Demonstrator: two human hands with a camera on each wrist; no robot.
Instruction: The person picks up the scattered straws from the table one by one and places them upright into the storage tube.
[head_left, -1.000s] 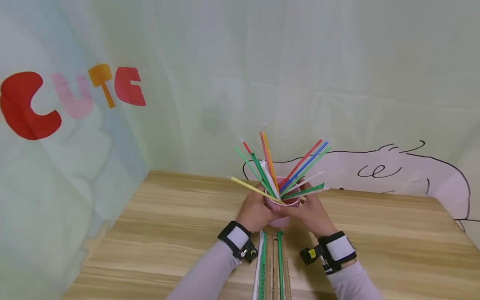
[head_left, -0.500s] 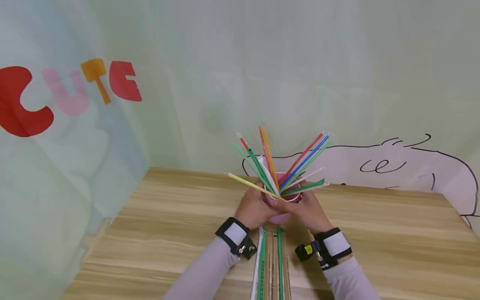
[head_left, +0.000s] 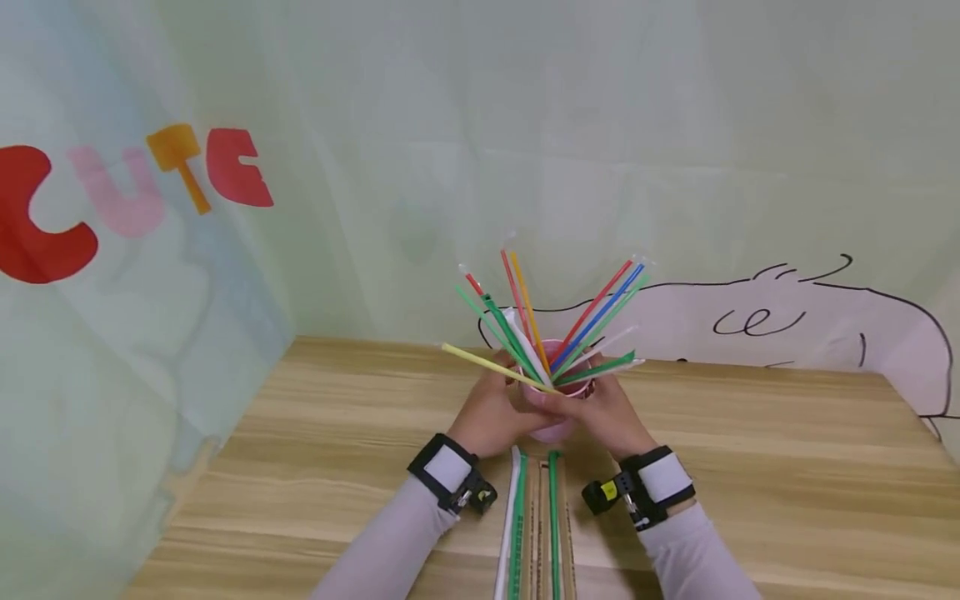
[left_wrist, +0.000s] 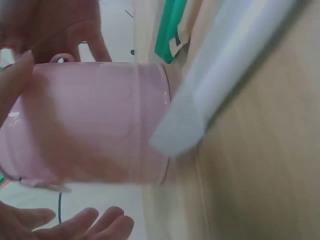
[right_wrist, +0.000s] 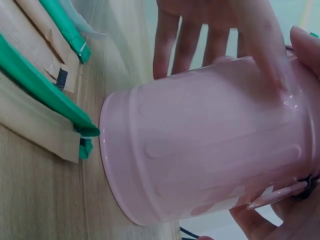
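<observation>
Between both hands stands a small pink pail with a row of wire-like side handles partly in view. A fan of colourful drinking straws, several in clear wrappers, leans outward from its mouth. My left hand holds the pail's left side near the rim, its thumb across the front. From the opposite side my right hand holds it, thumbs meeting at the front. In the right wrist view, the base of the pail is close to the wooden tabletop. The straws' lower ends are hidden inside.
In front of the pail, long wrapped straws lie side by side on the wooden table: a white one, green ones and brown paper ones. A printed cloth backdrop rises behind and at the left.
The hands, pail and straws appear slightly further left in the head view, as do the loose straws and the wall letters. Both hands keep their hold.
</observation>
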